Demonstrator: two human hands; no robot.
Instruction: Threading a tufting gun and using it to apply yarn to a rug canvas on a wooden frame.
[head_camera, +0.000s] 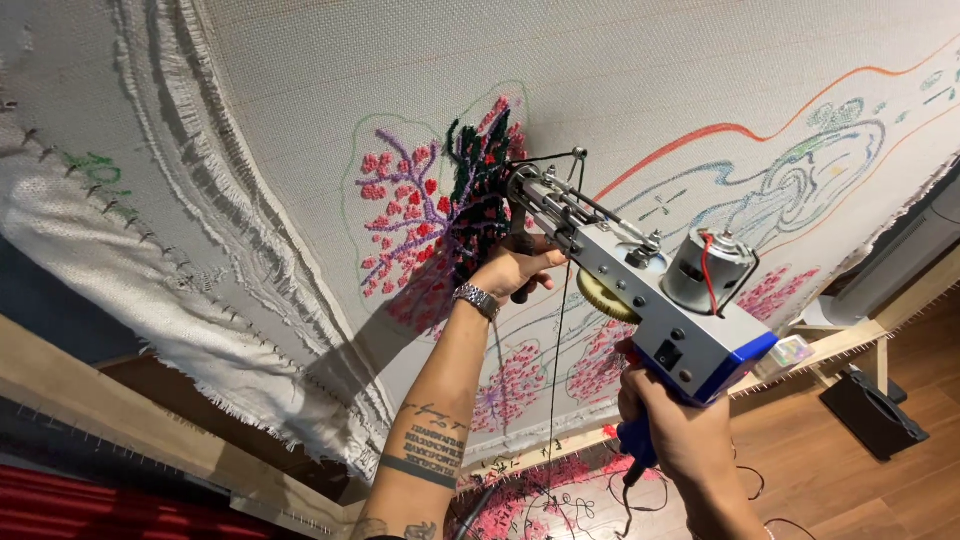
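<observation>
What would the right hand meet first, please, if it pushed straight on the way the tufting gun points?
Probably the stretched cloth, at the dark green tufted patch: the gun's needle tip already sits there, though contact is hard to judge.

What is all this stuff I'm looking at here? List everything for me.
Backing cloth: one, off-white, stretched over a frame, fills most of the view, with drawn coloured outlines.
Tufted patch: one, pink, purple, red and dark green yarn, left of centre on the cloth.
Tufting gun: one, grey metal with blue body, its tip against the tufted patch.
Wooden frame: one, pale wood, along the cloth's lower edge.
Yarn scraps: many, pink, on the wooden floor below.
Black box: one, on the floor at right.
Wristwatch: one, silver, left wrist.
Left hand: on the gun's front handle.
Right hand: wrapped round the blue rear handle.
</observation>
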